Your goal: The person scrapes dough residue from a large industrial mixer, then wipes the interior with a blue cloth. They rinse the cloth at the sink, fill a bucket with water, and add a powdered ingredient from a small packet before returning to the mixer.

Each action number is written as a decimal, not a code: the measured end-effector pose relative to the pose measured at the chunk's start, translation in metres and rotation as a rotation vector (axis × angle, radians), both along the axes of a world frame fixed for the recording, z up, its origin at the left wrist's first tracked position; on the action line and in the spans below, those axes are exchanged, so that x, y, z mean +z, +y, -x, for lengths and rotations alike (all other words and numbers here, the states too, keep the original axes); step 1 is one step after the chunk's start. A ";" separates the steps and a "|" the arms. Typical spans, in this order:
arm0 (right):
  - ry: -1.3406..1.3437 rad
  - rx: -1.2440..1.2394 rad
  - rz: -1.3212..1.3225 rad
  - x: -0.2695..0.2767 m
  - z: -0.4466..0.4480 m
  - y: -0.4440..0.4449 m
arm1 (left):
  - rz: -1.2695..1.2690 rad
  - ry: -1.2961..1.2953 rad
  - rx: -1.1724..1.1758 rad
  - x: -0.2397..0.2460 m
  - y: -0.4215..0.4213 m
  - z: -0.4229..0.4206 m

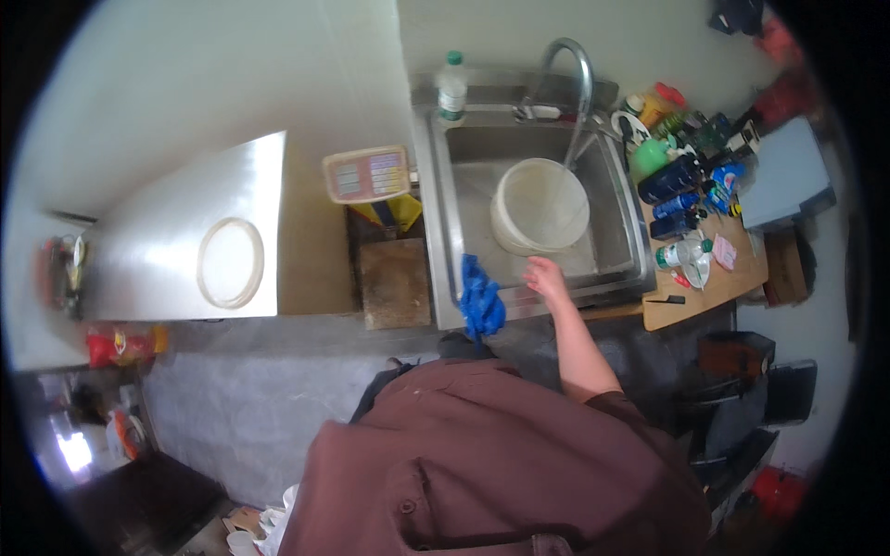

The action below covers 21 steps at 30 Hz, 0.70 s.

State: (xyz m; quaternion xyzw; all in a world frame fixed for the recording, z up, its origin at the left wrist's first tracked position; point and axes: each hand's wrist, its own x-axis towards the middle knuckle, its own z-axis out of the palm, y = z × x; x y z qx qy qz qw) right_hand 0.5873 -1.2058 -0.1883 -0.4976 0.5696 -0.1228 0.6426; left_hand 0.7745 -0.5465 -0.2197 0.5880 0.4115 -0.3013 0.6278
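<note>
A white plastic bucket (pixel 542 208) stands in the stainless steel sink (pixel 439 271), under the curved metal faucet (pixel 584 76). Water seems to run from the faucet near the bucket's right rim. My right hand (pixel 546 278) is just below the bucket at the sink's front edge, its fingers a little bent, with nothing seen in it. A blue cloth (pixel 481 299) hangs over the sink's front left edge. My left hand is out of view. A plastic bottle with a green cap (pixel 452 90) stands at the sink's back left corner.
A scale (pixel 368 174) with a rusty platform is left of the sink. Beyond it, a round white lid (pixel 231 263) lies on a metal worktop (pixel 160 243). Several bottles and a black comb (pixel 666 300) crowd the wooden table (pixel 723 278) at right.
</note>
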 end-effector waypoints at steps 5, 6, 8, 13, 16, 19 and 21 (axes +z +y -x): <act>-0.151 -0.232 -0.238 -0.019 0.002 -0.018 | -0.035 0.033 -0.013 0.017 -0.035 0.003; -0.184 -0.280 -0.279 -0.023 0.003 -0.021 | -0.045 0.035 -0.017 0.021 -0.041 0.003; -0.222 -0.330 -0.331 -0.028 0.004 -0.027 | -0.061 0.040 -0.024 0.027 -0.049 0.004; -0.217 -0.254 -0.354 -0.031 0.001 -0.036 | -0.084 0.052 -0.031 0.035 -0.065 0.010; -0.179 -0.146 -0.332 -0.026 -0.002 -0.036 | -0.094 0.056 -0.038 0.037 -0.071 0.014; -0.197 -0.186 -0.389 -0.017 -0.004 -0.035 | -0.102 0.055 -0.048 0.039 -0.076 0.015; -0.202 -0.176 -0.407 -0.011 -0.007 -0.035 | -0.105 0.051 -0.051 0.042 -0.080 0.014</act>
